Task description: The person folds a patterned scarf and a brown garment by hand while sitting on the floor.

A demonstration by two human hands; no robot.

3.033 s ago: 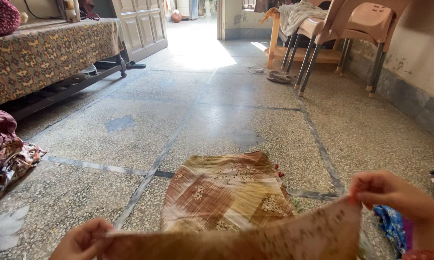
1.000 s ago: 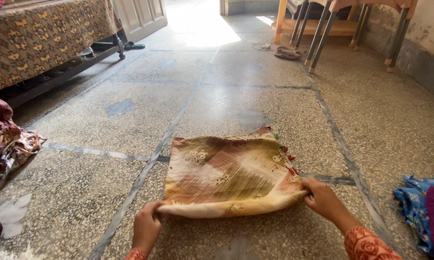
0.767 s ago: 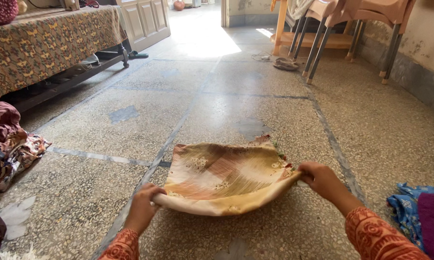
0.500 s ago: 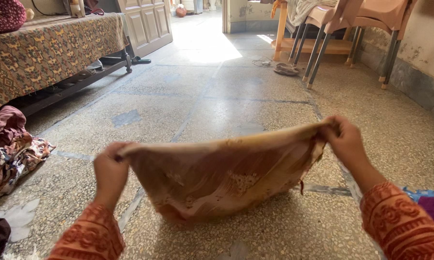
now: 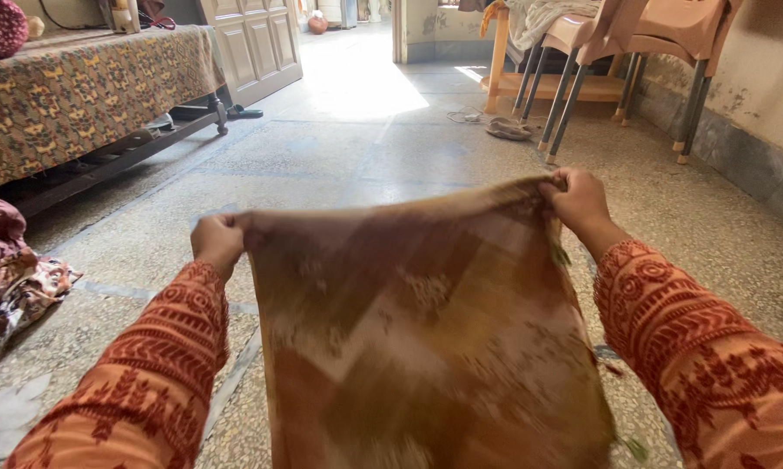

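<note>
A folded brown and tan patterned cloth (image 5: pixel 426 330) hangs in the air in front of me, blurred by motion. My left hand (image 5: pixel 218 243) grips its upper left corner and my right hand (image 5: pixel 576 198) grips its upper right corner. Both arms are stretched forward in orange patterned sleeves. The cloth's lower edge falls below the frame and hides the floor behind it.
A speckled stone floor (image 5: pixel 356 148) stretches ahead. A low bed with a patterned cover (image 5: pixel 87 95) stands at the left, a heap of coloured clothes (image 5: pixel 9 278) lies beside it. Plastic chairs (image 5: pixel 652 43) and a sandal (image 5: pixel 508 130) are at the back right.
The cloth lay folded on the floor with my hands at its near edge. Both hands have lifted it up by its corners, and it now hangs in the air.
</note>
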